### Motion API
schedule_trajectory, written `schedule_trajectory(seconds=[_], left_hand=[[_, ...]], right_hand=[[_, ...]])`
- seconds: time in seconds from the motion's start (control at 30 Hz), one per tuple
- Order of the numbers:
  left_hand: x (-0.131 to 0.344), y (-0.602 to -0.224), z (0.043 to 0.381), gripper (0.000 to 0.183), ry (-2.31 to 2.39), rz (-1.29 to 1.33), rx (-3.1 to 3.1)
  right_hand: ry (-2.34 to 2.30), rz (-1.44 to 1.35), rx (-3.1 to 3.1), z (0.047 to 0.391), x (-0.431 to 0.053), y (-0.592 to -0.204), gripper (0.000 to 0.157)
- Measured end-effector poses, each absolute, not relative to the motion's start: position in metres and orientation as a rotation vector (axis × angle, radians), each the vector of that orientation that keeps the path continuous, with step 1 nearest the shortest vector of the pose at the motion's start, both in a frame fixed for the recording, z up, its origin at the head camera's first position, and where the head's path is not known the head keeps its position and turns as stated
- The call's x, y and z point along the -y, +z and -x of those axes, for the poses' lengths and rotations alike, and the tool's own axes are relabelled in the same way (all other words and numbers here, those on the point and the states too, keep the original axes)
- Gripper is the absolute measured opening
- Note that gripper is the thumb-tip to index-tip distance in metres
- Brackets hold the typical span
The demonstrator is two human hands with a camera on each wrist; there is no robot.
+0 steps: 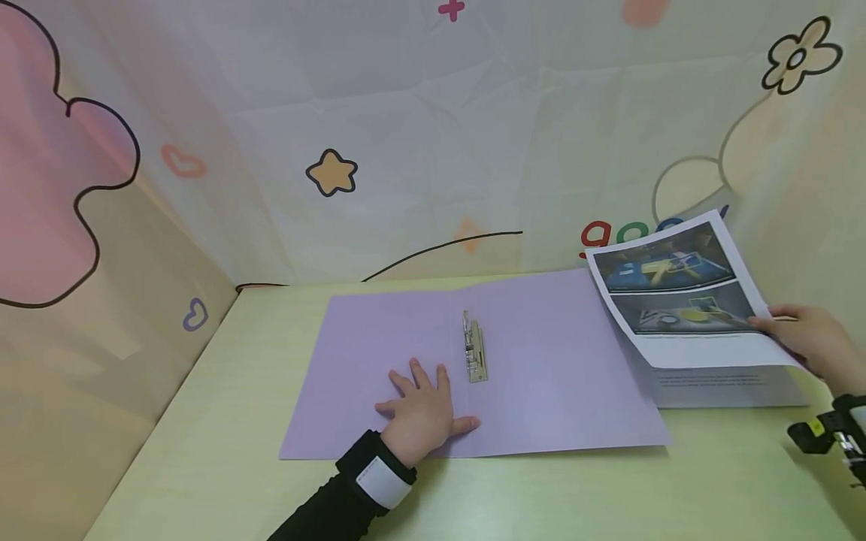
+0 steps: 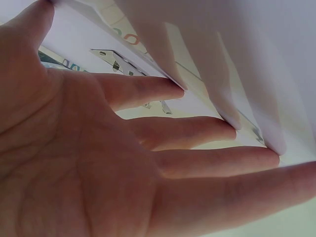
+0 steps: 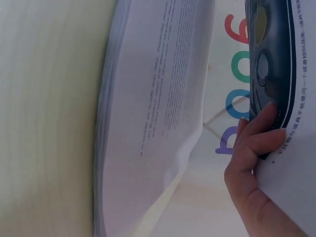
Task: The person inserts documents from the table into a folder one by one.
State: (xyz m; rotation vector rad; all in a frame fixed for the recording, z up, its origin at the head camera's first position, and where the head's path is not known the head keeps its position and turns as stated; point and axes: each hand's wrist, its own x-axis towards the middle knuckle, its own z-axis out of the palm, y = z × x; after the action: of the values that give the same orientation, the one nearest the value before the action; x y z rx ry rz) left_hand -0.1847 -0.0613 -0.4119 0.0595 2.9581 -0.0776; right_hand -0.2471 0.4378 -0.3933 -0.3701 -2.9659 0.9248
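Observation:
A purple folder [image 1: 555, 361] lies opened flat on the table, with a metal clip [image 1: 476, 349] along its middle fold. My left hand [image 1: 422, 417] rests on the folder's left half, fingers spread and straight, just left of the clip. At the right, my right hand [image 1: 815, 342] pinches the edge of a printed sheet [image 1: 704, 349] bearing two dark pictures. That sheet is lifted and bent over a stack of printed papers [image 1: 731, 391]. In the right wrist view, the stack [image 3: 143, 108] shows lines of text, and the fingers [image 3: 261, 143] grip the sheet's edge.
The pale yellow-green table [image 1: 203, 421] stretches around the folder. Behind it hangs a patterned curtain [image 1: 419, 165] with stars, hearts and coloured letters. The paper stack sits beside the folder's right edge, and the lifted sheet overlaps that edge in the head view.

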Motion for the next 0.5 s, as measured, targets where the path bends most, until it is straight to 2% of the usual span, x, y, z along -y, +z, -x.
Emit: schedule_trajectory(seconds=[0.5], left_hand=[[0.063, -0.418, 0.187, 0.102, -0.089, -0.091, -2.966]], right_hand=[[1.042, 0.339, 2.956, 0.248, -0.419, -0.394, 0.070]])
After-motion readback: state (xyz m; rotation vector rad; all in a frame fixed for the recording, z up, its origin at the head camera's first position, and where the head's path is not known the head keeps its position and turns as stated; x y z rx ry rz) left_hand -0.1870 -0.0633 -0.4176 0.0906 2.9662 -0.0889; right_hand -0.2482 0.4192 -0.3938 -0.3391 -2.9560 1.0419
